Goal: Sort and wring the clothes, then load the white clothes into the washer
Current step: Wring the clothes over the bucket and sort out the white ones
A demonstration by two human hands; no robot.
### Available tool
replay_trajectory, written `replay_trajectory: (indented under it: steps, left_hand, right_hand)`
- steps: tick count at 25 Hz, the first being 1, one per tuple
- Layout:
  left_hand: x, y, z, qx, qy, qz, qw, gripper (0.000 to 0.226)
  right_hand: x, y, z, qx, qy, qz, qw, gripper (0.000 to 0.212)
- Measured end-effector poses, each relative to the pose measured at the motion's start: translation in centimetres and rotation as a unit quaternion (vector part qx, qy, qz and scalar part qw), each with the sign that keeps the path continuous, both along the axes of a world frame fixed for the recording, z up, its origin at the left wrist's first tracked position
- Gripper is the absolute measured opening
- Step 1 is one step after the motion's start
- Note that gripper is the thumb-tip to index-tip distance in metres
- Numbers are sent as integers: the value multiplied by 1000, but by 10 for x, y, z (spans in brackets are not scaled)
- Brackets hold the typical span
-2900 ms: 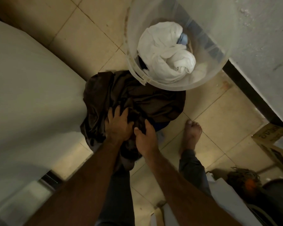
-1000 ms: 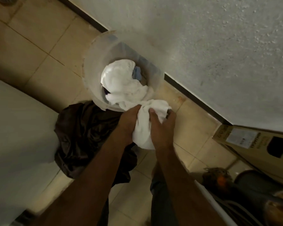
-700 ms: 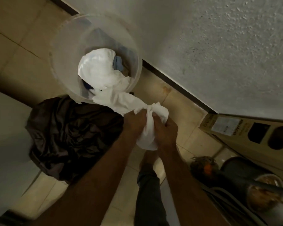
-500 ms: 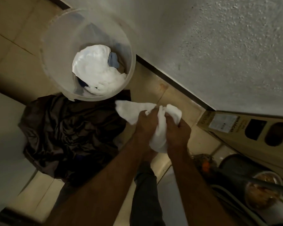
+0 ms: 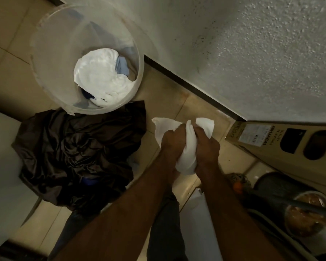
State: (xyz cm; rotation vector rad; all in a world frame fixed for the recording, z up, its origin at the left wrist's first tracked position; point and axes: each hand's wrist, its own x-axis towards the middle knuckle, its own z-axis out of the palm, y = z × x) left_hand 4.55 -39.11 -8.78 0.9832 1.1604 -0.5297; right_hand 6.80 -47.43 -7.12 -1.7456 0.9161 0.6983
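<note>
A small white cloth point(image 5: 189, 147) is bunched between both hands above the tiled floor. My left hand point(image 5: 172, 143) grips its left side and my right hand point(image 5: 205, 147) grips its right side, fingers curled round the fabric. A clear plastic bucket point(image 5: 49, 59) stands at the upper left and holds more white clothes point(image 5: 100, 76) with a bit of blue cloth point(image 5: 122, 67). A heap of dark brown clothes point(image 5: 77, 155) lies on the floor below the bucket. The white washer point(image 5: 2, 166) fills the left edge.
A rough white wall point(image 5: 233, 53) runs along the top right with a dark skirting. A cardboard box point(image 5: 282, 144) leans at the right. A dark round container point(image 5: 279, 187) and a tub with brown contents point(image 5: 307, 213) sit at the lower right.
Both hands left the dark clothes, took a white cloth from the bucket, pulled it free and carried it right, away from the bucket. It is now bunched tighter between them.
</note>
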Motion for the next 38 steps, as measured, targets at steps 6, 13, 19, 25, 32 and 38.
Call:
replay_trajectory:
  steps: [6,13,19,25,32,38]
  left_hand:
    - [10,-6,-12,67,-24,-17,997,38]
    - [13,-6,-12,98,2,-76,992,54]
    - [-6,38,-23,75,-9,29,997,39]
    - [-13,118,-21,163,-63,63,983,27]
    - [-41,216,-37,211,-75,127,966,42]
    - [-58,268,-56,232,-83,141,959,22]
  right_hand:
    - [-2,-2,-12,-4,-76,-47,996,30]
    - [8,-16,-37,-47,-43,-42,997,40]
    - [2,31,-44,-35,-50,44,997,29]
    - [5,147,-27,-19,-133,158,978,25]
    - [10,258,-43,-31,-251,316,914,17]
    - [34,327,-128,-110,-75,671,729,27]
